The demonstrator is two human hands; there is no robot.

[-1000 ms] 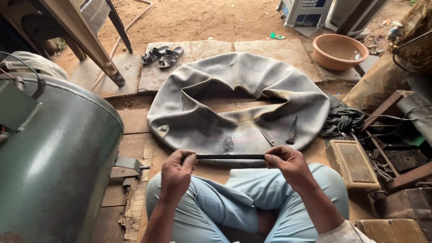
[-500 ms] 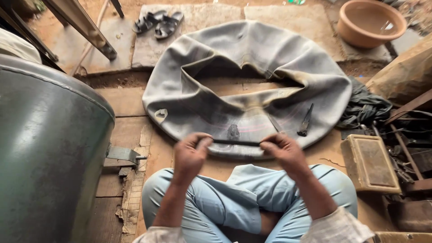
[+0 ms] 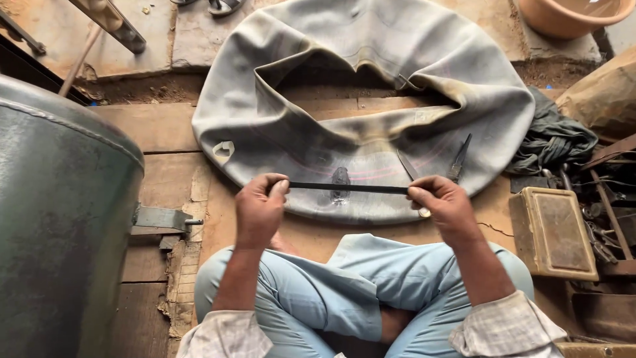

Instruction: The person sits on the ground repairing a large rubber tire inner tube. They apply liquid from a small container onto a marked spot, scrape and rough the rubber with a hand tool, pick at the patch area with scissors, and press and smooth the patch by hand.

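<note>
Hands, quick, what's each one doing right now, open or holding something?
Left hand: closed, fingers pinching the left end of the black rubber strip.
Right hand: closed, pinching the strip's right end, pulled straight above the grey inner tube.

basin (image 3: 571, 14) and sandals (image 3: 222, 6) cut by top edge; strip ends hidden in hands.

Your left hand (image 3: 260, 211) and right hand (image 3: 442, 203) now sit farther apart, stretching the black rubber strip (image 3: 349, 188) longer and straighter.
</note>
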